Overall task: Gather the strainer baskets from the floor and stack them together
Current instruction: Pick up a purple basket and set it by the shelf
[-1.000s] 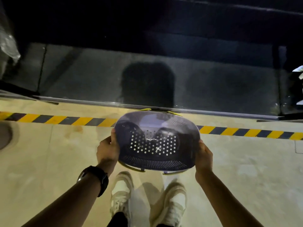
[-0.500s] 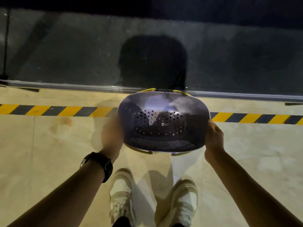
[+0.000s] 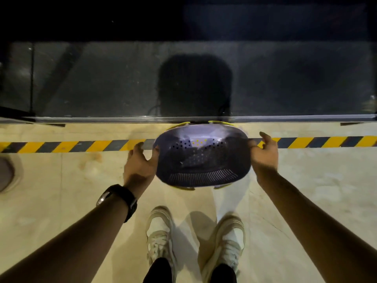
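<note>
A dark purple strainer basket (image 3: 202, 158) with a perforated bottom sits nested in a yellow-rimmed basket (image 3: 221, 122), of which only slivers of rim show. The pair is low over the beige floor, on the striped line, ahead of my shoes. My left hand (image 3: 140, 164) is at the basket's left side with its fingers spread and only the thumb against the rim. My right hand (image 3: 265, 154) is at the right side, fingers loose and apart, thumb at the rim. Neither hand wraps the rim. I cannot tell whether the baskets rest on the floor.
A yellow-and-black hazard stripe (image 3: 81, 146) crosses the floor. Just beyond it a metal sill (image 3: 102, 119) borders a dark glass panel (image 3: 102, 78). My two pale sneakers (image 3: 161, 237) stand below the baskets. A round dark shape (image 3: 8, 172) lies at the left edge.
The baskets have moved forward and down, away from me, to the striped line. Both hands have loosened from a firm hold on the rim to spread fingers beside it.
</note>
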`<action>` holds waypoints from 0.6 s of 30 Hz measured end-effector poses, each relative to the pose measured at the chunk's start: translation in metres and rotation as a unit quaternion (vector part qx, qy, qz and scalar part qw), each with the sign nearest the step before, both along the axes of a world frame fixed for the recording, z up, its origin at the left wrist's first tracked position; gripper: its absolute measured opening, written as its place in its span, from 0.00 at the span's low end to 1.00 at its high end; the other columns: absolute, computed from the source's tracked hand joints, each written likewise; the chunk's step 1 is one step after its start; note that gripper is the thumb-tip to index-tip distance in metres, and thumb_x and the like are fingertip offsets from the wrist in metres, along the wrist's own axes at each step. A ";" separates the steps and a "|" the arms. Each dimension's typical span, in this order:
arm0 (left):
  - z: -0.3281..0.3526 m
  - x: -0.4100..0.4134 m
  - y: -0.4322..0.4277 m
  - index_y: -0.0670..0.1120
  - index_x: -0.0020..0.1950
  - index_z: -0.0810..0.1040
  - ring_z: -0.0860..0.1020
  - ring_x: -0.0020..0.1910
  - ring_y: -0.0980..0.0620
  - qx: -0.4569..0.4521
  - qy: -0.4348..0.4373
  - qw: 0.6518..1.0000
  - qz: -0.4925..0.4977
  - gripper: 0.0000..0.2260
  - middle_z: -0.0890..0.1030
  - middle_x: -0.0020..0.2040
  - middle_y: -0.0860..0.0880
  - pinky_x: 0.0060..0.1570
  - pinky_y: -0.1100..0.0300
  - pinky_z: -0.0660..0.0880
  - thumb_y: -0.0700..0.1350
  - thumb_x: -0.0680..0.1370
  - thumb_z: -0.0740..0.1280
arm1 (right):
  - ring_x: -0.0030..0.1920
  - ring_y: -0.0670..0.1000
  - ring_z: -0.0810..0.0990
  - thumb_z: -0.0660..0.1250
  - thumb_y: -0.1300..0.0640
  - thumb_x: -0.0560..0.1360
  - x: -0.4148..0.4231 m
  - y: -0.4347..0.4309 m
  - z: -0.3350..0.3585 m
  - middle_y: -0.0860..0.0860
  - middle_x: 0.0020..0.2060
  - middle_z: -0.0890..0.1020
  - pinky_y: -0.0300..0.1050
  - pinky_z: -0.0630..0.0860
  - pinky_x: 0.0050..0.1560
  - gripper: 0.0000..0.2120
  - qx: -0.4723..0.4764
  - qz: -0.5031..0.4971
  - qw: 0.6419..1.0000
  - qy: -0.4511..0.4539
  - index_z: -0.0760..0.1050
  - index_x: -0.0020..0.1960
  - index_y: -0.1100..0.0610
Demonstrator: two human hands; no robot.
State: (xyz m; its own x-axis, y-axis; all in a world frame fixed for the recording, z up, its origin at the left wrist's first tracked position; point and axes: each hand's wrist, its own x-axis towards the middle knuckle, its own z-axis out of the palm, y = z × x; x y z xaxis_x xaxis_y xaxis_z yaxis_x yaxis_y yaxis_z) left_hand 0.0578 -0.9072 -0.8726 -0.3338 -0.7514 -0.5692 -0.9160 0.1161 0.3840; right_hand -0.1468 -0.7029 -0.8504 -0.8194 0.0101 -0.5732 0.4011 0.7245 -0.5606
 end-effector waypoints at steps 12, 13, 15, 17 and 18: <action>0.250 -0.062 0.007 0.53 0.74 0.66 0.73 0.60 0.42 -0.212 -0.003 0.890 -0.404 0.34 0.73 0.65 0.46 0.47 0.47 0.75 0.70 0.73 0.62 | 0.73 0.60 0.64 0.74 0.47 0.69 -0.015 -0.022 0.240 0.58 0.76 0.62 0.53 0.61 0.73 0.43 0.130 0.436 0.872 0.183 0.59 0.78 0.56; 0.278 -0.063 0.011 0.54 0.74 0.67 0.73 0.59 0.42 -0.224 -0.002 0.883 -0.413 0.34 0.73 0.64 0.47 0.46 0.48 0.74 0.69 0.73 0.63 | 0.72 0.60 0.64 0.74 0.47 0.69 -0.010 -0.015 0.267 0.58 0.75 0.62 0.53 0.62 0.72 0.43 0.134 0.441 0.868 0.186 0.59 0.78 0.56; 0.331 -0.064 0.020 0.54 0.74 0.66 0.73 0.59 0.43 -0.237 -0.011 0.871 -0.430 0.34 0.73 0.64 0.47 0.45 0.49 0.73 0.69 0.72 0.64 | 0.71 0.60 0.65 0.73 0.44 0.69 0.005 0.002 0.315 0.57 0.75 0.62 0.54 0.64 0.71 0.44 0.147 0.447 0.863 0.184 0.58 0.78 0.56; 0.385 -0.062 0.030 0.54 0.74 0.65 0.73 0.60 0.44 -0.249 -0.007 0.862 -0.441 0.35 0.73 0.65 0.48 0.46 0.50 0.74 0.70 0.73 0.64 | 0.71 0.59 0.65 0.71 0.42 0.71 0.018 0.022 0.366 0.57 0.75 0.61 0.54 0.63 0.72 0.43 0.156 0.432 0.869 0.185 0.56 0.79 0.55; 0.410 -0.059 0.036 0.53 0.75 0.64 0.72 0.61 0.44 -0.255 -0.005 0.856 -0.450 0.36 0.72 0.65 0.47 0.47 0.49 0.74 0.70 0.73 0.64 | 0.71 0.59 0.64 0.71 0.41 0.72 0.024 0.031 0.393 0.56 0.75 0.61 0.54 0.62 0.72 0.43 0.162 0.426 0.870 0.187 0.55 0.79 0.54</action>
State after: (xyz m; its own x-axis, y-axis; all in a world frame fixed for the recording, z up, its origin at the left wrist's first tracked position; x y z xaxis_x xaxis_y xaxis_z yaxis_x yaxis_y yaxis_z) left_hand -0.0016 -0.8712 -0.4624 -0.9049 -0.3445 -0.2500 -0.3707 0.9265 0.0649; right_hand -0.1225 -0.6716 -0.4573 -0.7372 -0.5809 -0.3451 -0.5252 0.8140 -0.2482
